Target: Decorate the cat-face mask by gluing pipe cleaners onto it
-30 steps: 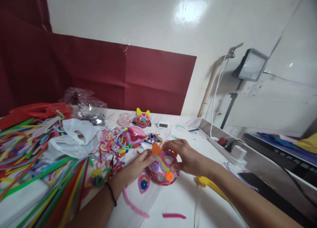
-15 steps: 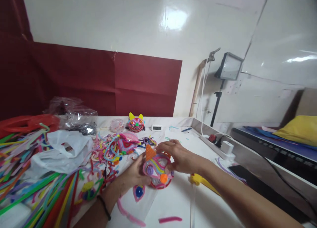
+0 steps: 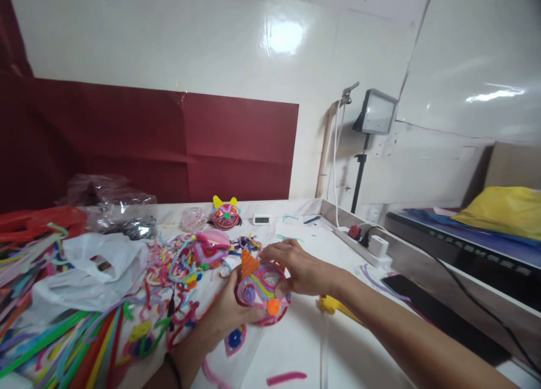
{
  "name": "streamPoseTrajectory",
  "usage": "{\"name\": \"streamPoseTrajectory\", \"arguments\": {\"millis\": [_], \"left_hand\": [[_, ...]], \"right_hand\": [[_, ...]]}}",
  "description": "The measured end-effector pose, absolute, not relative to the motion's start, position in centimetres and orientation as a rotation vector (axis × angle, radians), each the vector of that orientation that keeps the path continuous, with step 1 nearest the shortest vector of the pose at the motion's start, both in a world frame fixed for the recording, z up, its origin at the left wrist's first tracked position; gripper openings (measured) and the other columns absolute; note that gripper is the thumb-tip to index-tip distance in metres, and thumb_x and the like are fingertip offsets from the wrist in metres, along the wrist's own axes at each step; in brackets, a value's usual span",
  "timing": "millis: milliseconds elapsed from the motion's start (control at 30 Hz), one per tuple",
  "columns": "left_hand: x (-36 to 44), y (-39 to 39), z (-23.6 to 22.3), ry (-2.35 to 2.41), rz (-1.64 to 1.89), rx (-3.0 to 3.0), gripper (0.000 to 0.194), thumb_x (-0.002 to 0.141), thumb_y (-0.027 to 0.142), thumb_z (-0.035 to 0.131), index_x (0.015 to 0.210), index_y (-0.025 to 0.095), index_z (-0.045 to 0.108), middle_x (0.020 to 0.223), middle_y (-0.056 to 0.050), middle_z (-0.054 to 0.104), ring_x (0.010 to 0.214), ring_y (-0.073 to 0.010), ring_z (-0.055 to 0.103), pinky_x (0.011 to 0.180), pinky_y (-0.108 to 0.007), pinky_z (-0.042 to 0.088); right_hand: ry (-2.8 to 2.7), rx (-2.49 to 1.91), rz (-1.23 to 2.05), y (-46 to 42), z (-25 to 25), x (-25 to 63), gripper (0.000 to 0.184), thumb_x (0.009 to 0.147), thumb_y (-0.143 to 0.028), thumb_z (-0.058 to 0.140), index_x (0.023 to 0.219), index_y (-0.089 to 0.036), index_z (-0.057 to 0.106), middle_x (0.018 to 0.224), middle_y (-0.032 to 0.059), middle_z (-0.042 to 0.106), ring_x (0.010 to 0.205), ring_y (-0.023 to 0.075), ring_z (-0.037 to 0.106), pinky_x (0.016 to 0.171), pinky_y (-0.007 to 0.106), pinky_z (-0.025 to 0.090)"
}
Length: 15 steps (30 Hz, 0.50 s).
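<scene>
A glossy off-white wall (image 3: 220,45) fills the back, with a bright patch of reflected light (image 3: 284,36) high on it; a creased maroon sheet (image 3: 240,146) covers its lower left part; farther right, a brown upright pole (image 3: 324,152) stands near the wall, with a metal fitting (image 3: 347,93) by its top; beside that, a rectangular floodlight (image 3: 379,113) sits on a black stand (image 3: 359,180); the white table (image 3: 296,344) has a raised grey border (image 3: 422,276).

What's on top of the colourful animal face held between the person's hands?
The face has an orange ear at its top, picture left. Opposite, the right hand covers much of the edge: a bit of orange shows there, but its full shape is hidden.
</scene>
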<state>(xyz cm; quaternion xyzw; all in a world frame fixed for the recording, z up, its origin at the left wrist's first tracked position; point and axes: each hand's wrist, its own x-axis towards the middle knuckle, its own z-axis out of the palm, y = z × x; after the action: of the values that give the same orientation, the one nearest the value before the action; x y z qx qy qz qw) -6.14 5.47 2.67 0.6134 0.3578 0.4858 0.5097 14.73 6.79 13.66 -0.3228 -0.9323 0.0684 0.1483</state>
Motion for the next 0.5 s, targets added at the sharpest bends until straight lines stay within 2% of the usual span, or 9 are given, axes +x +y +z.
{"name": "streamPoseTrajectory", "arguments": {"millis": [233,400,500], "left_hand": [[-5.7,6.4,0.7,0.825,1.194,1.381,0.099,0.047,0.04,0.094,0.128,0.021,0.043,0.12,-0.011,0.067,0.107,-0.0311,0.065,0.088,-0.037,0.052],[-5.8,6.4,1.1,0.831,1.172,1.413,0.09,0.056,0.036,0.092,0.129,0.022,0.042,0.127,-0.012,0.065,0.114,-0.0315,0.063,0.095,-0.04,0.05],[-5.9,6.4,1.2,0.813,1.179,1.415,0.092,0.055,0.037,0.093,0.13,0.022,0.043,0.129,-0.013,0.064,0.116,-0.0327,0.063,0.098,-0.042,0.049]], "right_hand": [[-2.678,-0.936,0.196,6.9,13.5,14.9,0.059,0.07,-0.012,0.084,0.121,-0.021,0.056,0.124,0.0121,0.064,0.118,0.0293,0.058,0.105,0.048,0.032],[-2.682,-0.941,0.201,6.9,13.5,14.9,0.06,0.071,-0.018,0.086,0.122,-0.022,0.056,0.125,0.0116,0.064,0.119,0.0298,0.057,0.105,0.049,0.031],[-2.687,-0.947,0.2,6.9,13.5,15.0,0.061,0.071,-0.016,0.085,0.123,-0.021,0.055,0.127,0.0125,0.063,0.121,0.0303,0.056,0.106,0.05,0.03]]}}
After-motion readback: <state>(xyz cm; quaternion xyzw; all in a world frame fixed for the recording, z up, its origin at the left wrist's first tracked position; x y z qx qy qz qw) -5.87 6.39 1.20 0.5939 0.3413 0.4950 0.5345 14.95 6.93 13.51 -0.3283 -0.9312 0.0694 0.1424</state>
